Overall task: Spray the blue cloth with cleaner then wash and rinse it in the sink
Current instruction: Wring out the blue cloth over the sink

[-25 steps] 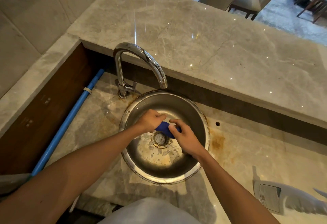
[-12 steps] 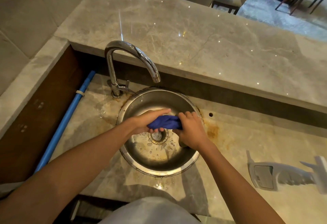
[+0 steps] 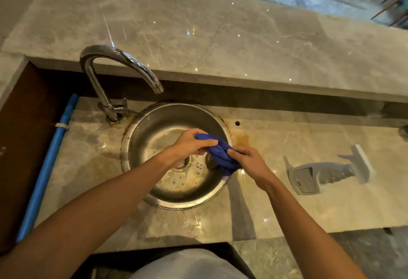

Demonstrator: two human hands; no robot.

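On the stained grey marble counter [image 3: 287, 208] we record: round stainless-steel sink [image 3: 141, 137]; curved chrome tap [image 3: 114, 58]; white trigger spray bottle [image 3: 324, 174], lying flat; bunched blue cloth [image 3: 220, 153] over the sink's right rim, our left hand [image 3: 189, 144] and right hand [image 3: 249, 161] both clenched around it.

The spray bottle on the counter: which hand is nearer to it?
Right. The right hand grips the blue cloth at the sink's right rim, beside the spray bottle; the left hand is farther, over the basin.
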